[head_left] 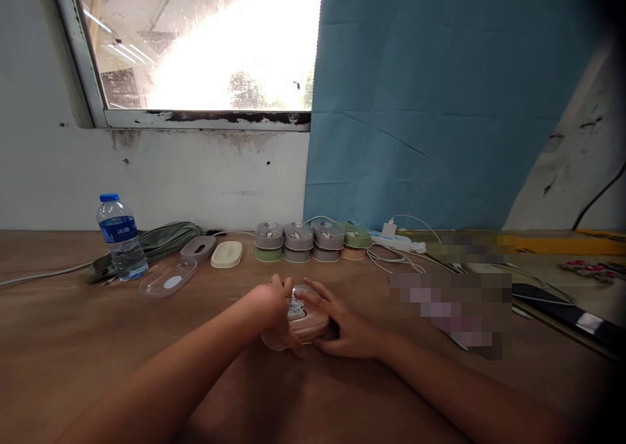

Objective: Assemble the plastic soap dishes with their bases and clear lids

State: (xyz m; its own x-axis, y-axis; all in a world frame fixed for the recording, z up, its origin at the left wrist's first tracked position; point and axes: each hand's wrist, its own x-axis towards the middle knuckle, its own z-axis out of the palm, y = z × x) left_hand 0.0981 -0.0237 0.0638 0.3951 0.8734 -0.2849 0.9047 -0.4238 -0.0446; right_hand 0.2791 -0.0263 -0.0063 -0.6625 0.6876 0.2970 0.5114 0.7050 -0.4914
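Observation:
A pink lidded box (313,326) with rounded corners sits on the brown table in front of me. It has a clear cover and a printed label on top. My left hand (278,310) grips its left side, fingers curled over the top and thumb low at the front edge. On the opposite side, my right hand (345,323) wraps round the box, with fingers on the top and thumb near the bottom front. Parts of the box and some left fingertips are hidden behind the hands.
Behind the box stand several stacked lidded boxes, grey (298,236) and green (357,234). Left of them lie a cream lid (227,254), a grey lid (198,249), a clear cover (169,278) and a water bottle (122,238). A power strip (391,240) with cables lies right.

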